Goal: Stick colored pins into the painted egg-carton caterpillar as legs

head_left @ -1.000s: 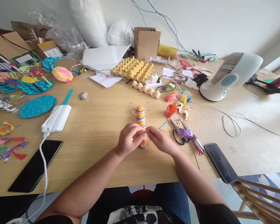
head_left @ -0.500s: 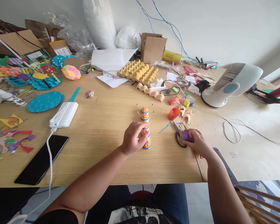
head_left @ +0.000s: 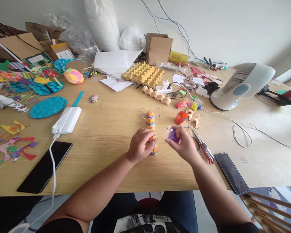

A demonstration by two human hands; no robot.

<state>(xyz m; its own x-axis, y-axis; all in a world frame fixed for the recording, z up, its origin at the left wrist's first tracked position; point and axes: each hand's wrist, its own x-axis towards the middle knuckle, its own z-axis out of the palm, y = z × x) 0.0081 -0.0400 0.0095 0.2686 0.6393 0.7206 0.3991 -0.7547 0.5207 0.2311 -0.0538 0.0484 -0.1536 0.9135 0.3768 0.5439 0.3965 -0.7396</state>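
A row of orange painted egg-carton cups [head_left: 150, 122] with blue rims, like a caterpillar, lies on the table, with purple-tipped antennae at its far end. My left hand [head_left: 141, 145] is over the near cups and partly hides them. Its thumb and forefinger are apart, with nothing visible between them. To the right, my right hand [head_left: 184, 145] grips a small clear packet of purple modelling clay [head_left: 172, 135] above the table. Under that hand, scissors are mostly covered; part of a dark handle shows. A red utility knife [head_left: 205, 149] lies just beyond.
An orange cup [head_left: 180, 118] stands behind my right hand, near carton scraps [head_left: 193, 117]. A white fan [head_left: 240, 85] and phone [head_left: 232, 173] are on the right. At left are a power bank [head_left: 67, 119], a black tablet-like device [head_left: 45, 166] and paper scraps [head_left: 19, 147].
My right hand has lifted the purple clay packet from over the scissors and carried it left towards the cups. The utility knife now shows more fully. My left hand has barely moved.
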